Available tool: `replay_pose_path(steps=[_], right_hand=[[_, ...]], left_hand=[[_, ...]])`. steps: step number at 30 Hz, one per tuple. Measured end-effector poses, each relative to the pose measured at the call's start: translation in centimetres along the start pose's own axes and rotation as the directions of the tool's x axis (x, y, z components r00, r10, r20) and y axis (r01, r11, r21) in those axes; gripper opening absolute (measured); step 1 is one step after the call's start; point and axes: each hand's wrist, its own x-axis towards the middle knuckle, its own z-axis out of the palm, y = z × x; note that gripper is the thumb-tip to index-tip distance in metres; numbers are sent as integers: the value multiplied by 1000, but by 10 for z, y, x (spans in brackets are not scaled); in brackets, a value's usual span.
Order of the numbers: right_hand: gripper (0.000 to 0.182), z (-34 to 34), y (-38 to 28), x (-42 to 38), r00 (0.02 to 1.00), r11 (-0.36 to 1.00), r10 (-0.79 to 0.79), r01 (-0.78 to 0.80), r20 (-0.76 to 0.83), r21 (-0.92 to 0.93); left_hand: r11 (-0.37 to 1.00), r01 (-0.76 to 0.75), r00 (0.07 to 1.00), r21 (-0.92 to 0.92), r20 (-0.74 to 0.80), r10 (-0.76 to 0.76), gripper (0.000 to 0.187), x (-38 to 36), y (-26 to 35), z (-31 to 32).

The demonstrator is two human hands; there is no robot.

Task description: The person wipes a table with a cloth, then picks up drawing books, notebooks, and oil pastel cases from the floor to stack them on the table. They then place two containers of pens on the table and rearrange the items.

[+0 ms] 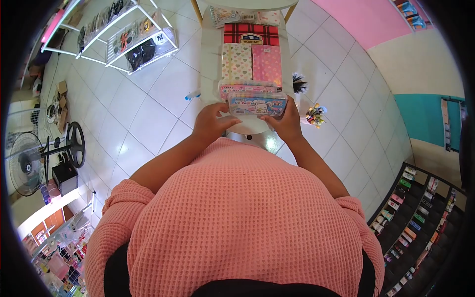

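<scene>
A blue box of oil pastels (257,105) is held near the front end of a pale table. My right hand (287,123) grips its right end, with the thumb at the lower edge. At the left end, my left hand (212,121) has its fingers curled against the box and its thumb stretched below it; part of this contact is hidden. Just behind is a pink oil pastels box (242,89). Farther back lie a heart-patterned notebook (236,62), a pink patterned notebook (266,63) and a red plaid item marked ACADEMY (251,33).
Clear plastic packs (242,17) lie at the far end of the table (211,59). A white rack (133,44) stands far left, a fan (28,166) at left. Right of the table are artificial flowers (315,115); a black display shelf (420,213) is at lower right.
</scene>
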Motion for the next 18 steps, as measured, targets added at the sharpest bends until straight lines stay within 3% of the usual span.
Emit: replay_pose_path(steps=[1,4,8,10,14,18], right_hand=[[82,1,-1,0,1000,1000,14,-14,-3,-6],[81,3,1,2,1000,1000,6,-7,9,28],[81,-5,-7,2,998,999,30,-30,48,10],[73,-5,-2,2,998,989,24,-32,59,146],[63,-4,3,3,992,983,69,-85,101,164],[55,-3,9,4,993,999,49,-51,103,16]], left_hand=[[998,55,997,-41,48,-53,45,1,2,2],[985,141,990,-97,5,-141,40,4,1,7],[998,60,998,-22,0,-60,41,1,0,2],[999,48,999,10,-20,-47,40,0,1,0],[998,51,998,-21,-34,-52,38,1,-5,5],[997,73,997,4,-7,-73,34,2,-5,5]])
